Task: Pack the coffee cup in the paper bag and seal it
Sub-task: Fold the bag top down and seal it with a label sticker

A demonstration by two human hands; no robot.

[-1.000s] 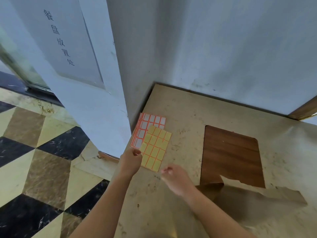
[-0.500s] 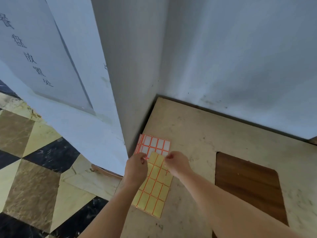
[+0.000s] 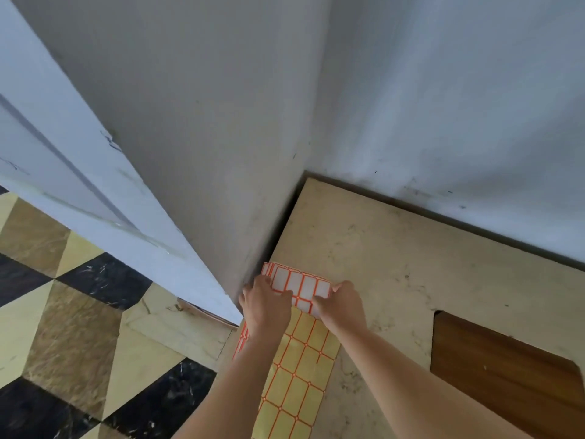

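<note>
Stickers: white label sheets (image 3: 300, 285) with orange borders lie at the counter's corner, and a yellow sheet (image 3: 297, 375) overlaps them on the near side.
Left hand: left hand (image 3: 267, 307) has come forward onto the sheets; its fingers are curled, apparently pinching at a white label's edge, though the contact itself is hidden.
Right hand: right hand (image 3: 340, 304) has arrived too, curled fingers on the white sheet's right edge, pinching or pinning it.
Change: a second ago the hands hovered short of the yellow sheet; now both work the white one.
Task things: coffee cup and paper bag are out of view.
Meaning: probably peeling a label to seal the bag.
Surroundings: beige counter (image 3: 411, 280), grey wall (image 3: 443, 106), brown wood patch (image 3: 506, 375), chequered floor (image 3: 79, 327).
</note>
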